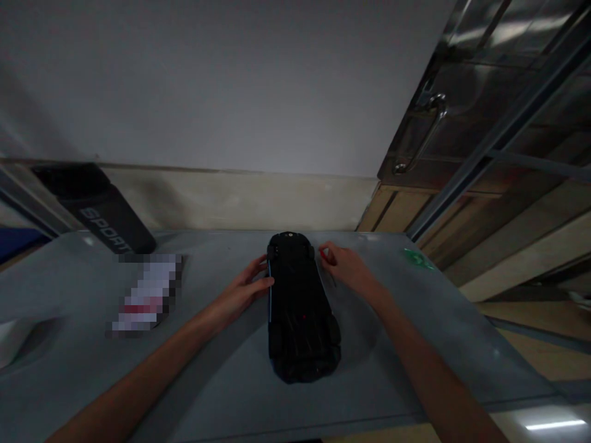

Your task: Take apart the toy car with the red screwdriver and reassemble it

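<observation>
A black toy car [300,295] lies upside down on the grey table, its dark underside and wheels facing up. My left hand [252,282] grips the car's left edge, thumb on the rim and fingers along the side. Close to the car's far right wheel, my right hand [339,261] pinches a small red object [322,253], mostly covered by the fingers. A thin dark sliver shows just below that hand; whether it belongs to the red object I cannot tell.
A black bottle marked SPORT [104,215] stands at the back left, beside a blurred-out packet [150,292]. A white object [13,338] sits at the left edge. Green crumpled plastic [418,258] lies back right. The wall [231,86] rises behind the table [212,381].
</observation>
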A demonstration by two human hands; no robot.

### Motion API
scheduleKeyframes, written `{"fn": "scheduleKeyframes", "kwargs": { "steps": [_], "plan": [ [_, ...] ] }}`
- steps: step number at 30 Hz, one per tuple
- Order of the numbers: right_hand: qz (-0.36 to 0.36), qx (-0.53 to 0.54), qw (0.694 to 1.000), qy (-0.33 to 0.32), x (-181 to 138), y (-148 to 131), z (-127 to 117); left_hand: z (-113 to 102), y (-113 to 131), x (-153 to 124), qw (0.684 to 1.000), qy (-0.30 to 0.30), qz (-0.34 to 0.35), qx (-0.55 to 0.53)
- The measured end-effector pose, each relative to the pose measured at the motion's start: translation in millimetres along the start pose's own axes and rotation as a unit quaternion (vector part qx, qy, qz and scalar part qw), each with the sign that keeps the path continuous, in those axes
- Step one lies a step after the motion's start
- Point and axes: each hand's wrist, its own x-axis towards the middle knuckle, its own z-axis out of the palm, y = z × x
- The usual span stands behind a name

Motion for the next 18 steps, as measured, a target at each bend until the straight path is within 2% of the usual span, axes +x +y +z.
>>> {"fn": "scheduleKeyframes", "kwargs": {
  "steps": [5, 8, 12, 18],
  "plan": [
    [-0.020, 0.094, 0.988, 0.125, 0.2, -18.9, -22.4, 0.9, 2.2, -2.5, 0.999, 0.010, -0.004, 0.030],
    [-0.082, 0.167, 0.962, 0.197, -4.8, -38.8, -36.1, 1.0, 3.3, -3.8, 0.998, 0.019, 0.006, 0.055],
    [-0.158, 0.196, 0.942, 0.220, -12.5, -55.7, -43.0, 0.8, 2.5, -3.4, 0.998, 0.021, 0.005, 0.066],
    [-0.201, 0.177, 0.938, 0.219, -15.4, -58.7, -45.3, 3.1, 4.5, -3.5, 0.998, 0.024, -0.013, 0.056]
  ]
}}
